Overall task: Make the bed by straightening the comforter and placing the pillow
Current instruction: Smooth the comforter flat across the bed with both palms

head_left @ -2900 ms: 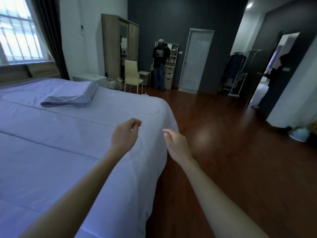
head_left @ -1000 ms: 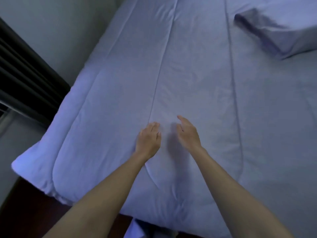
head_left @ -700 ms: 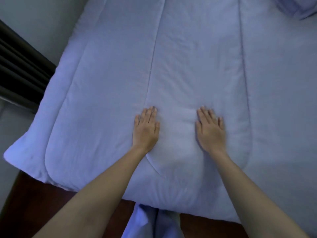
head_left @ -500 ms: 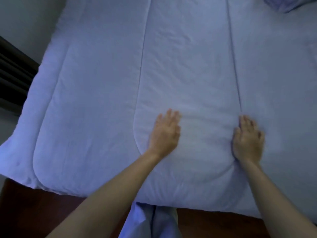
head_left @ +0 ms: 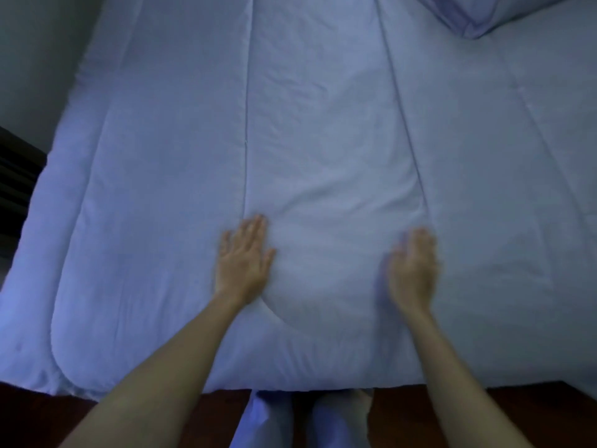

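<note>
A pale lavender quilted comforter [head_left: 323, 124] covers the bed and fills most of the view, with long stitched seams running away from me. My left hand [head_left: 244, 258] lies flat on it, fingers straight, beside a seam near the bed's foot edge. My right hand [head_left: 412, 270] is blurred, its fingers extended, on or just above the comforter at the adjoining seam. A corner of the matching pillow [head_left: 478, 14] shows at the top right, lying on the comforter.
The comforter's lower edge hangs over dark wooden floor [head_left: 533, 412]. My legs in pale trousers [head_left: 307, 418] stand against the bed's foot. A grey wall [head_left: 38, 59] and dark curtain [head_left: 16, 176] border the bed's left side.
My hands came down flat on the comforter and slid apart. Since half a second ago the right hand has moved back to the left and is blurred; the view shifted slightly.
</note>
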